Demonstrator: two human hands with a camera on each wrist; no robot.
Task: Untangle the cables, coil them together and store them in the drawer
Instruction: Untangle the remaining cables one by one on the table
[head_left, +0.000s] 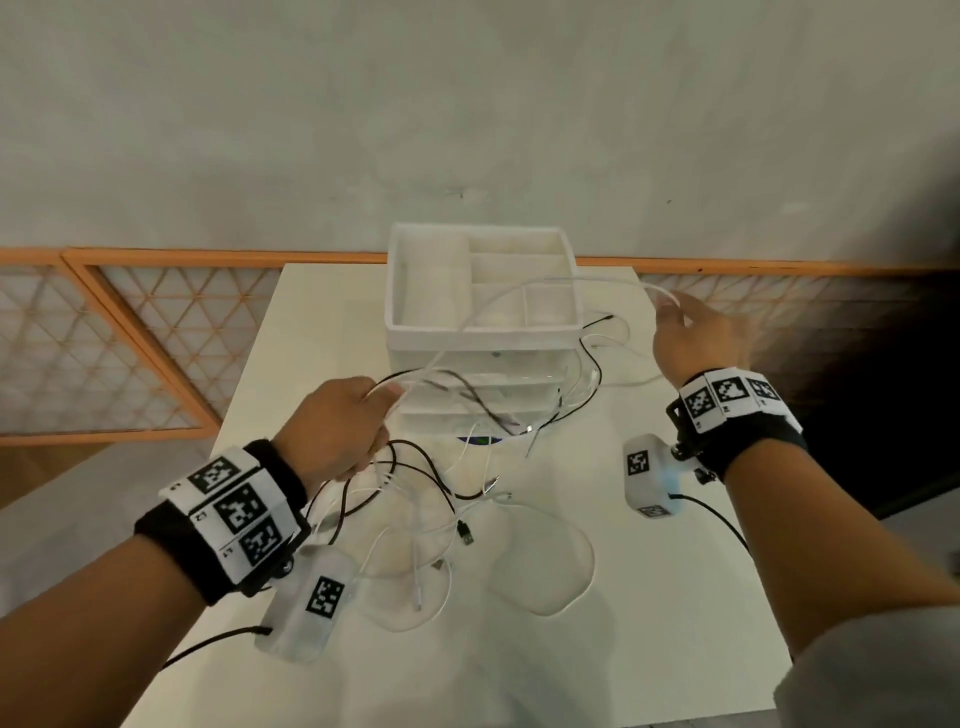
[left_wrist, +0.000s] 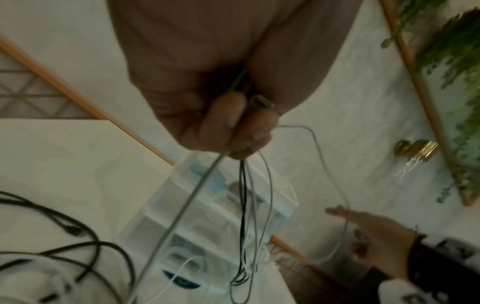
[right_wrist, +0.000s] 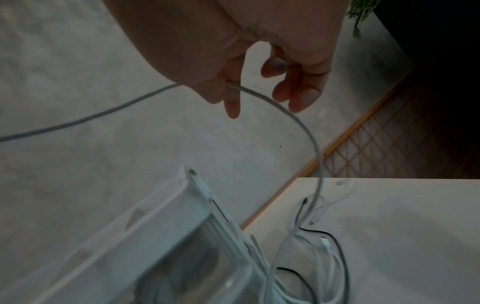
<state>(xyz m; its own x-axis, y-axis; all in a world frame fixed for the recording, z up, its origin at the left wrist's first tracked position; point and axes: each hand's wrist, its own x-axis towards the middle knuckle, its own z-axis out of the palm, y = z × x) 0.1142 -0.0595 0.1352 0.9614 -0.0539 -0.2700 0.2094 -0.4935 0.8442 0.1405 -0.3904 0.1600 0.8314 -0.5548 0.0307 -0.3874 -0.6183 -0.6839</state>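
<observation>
Left hand (head_left: 337, 421): one, fingers clenched round several white and black cables (left_wrist: 243, 205).
Right hand (head_left: 696, 338): one, thumb and forefinger pinching one white cable (head_left: 571, 280).
Drawer unit (head_left: 483, 332): one, on tabletop (head_left: 675, 571).

White worktop (head_left: 675, 597) is carrying a white drawer unit (head_left: 519, 332), which is standing at the far edge, approx. centre. Black & white cables (head_left: 441, 519) are lying tangled in front of it, mid-worktop, w/ a black USB plug (head_left: 466, 532) resting among them. More cable ends (head_left: 602, 318) are lying just right of the unit, nr the far right corner.
</observation>
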